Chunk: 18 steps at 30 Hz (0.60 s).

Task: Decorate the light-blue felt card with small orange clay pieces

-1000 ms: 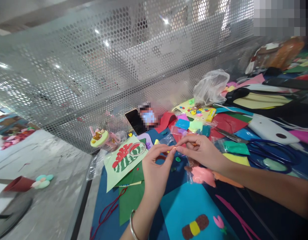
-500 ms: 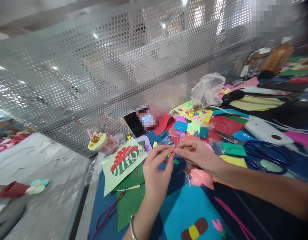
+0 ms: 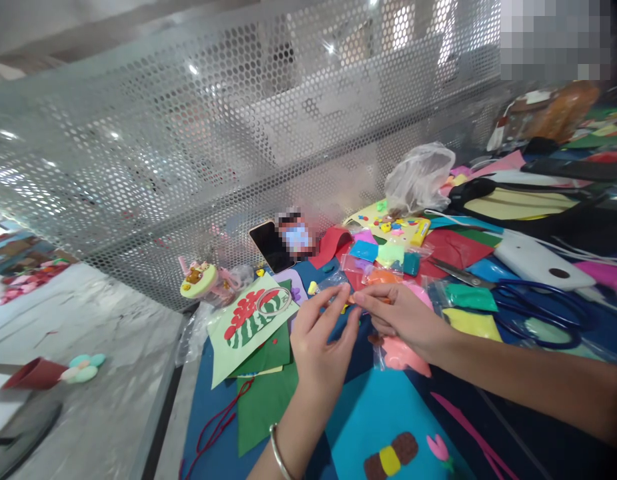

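L hand (image 3: 321, 343): thumb (image 3: 353, 323) now apart from fingertips (image 3: 343, 291) (pinched tog. 1 sec ago).

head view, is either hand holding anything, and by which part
The right hand seems to pinch a tiny orange piece; which part is unclear. Whether the left hand holds it cannot be told.

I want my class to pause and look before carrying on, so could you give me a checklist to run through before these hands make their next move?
1. Left hand and right hand close together at the fingertips: ok.
2. Tiny orange bit firmly pinched: cannot tell, too small and blurred.
3. Scissors apart from both hands: ok, lying to the right.
4. Brown-and-yellow strip on the blue sheet left uncovered by the hands: ok.
5. Watermelon picture free of loose things: not ok, a clear ring lies on it.
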### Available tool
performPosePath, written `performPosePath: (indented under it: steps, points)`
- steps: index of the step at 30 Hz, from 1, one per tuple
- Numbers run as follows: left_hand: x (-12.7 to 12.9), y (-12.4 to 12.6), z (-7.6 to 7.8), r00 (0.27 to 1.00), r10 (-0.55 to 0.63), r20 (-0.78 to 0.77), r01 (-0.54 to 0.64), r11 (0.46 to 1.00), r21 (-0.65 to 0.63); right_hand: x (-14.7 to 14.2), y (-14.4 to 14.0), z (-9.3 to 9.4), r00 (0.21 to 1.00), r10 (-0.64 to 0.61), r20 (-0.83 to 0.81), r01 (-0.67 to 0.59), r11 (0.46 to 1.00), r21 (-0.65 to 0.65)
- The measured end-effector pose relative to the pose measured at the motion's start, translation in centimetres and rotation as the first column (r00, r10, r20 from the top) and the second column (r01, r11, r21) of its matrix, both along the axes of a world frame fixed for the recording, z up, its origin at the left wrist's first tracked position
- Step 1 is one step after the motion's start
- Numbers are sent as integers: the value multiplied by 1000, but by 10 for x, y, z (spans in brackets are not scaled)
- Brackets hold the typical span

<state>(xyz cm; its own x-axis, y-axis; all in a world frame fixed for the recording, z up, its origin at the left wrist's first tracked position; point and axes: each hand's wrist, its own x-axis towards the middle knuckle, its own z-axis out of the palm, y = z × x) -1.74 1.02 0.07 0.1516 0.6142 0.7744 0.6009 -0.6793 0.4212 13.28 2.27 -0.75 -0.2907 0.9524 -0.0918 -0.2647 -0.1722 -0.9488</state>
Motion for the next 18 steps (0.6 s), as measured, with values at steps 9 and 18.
performPosePath:
  steps: [9,18]
  points:
    - [3,-1,2,980,-103,171,119,989,-87,1,-4,14,999,43,15,-43,999,28]
    - [5,1,10,945,-187,268,236,958,-165,8,-1,19,995,75,61,-76,997,19]
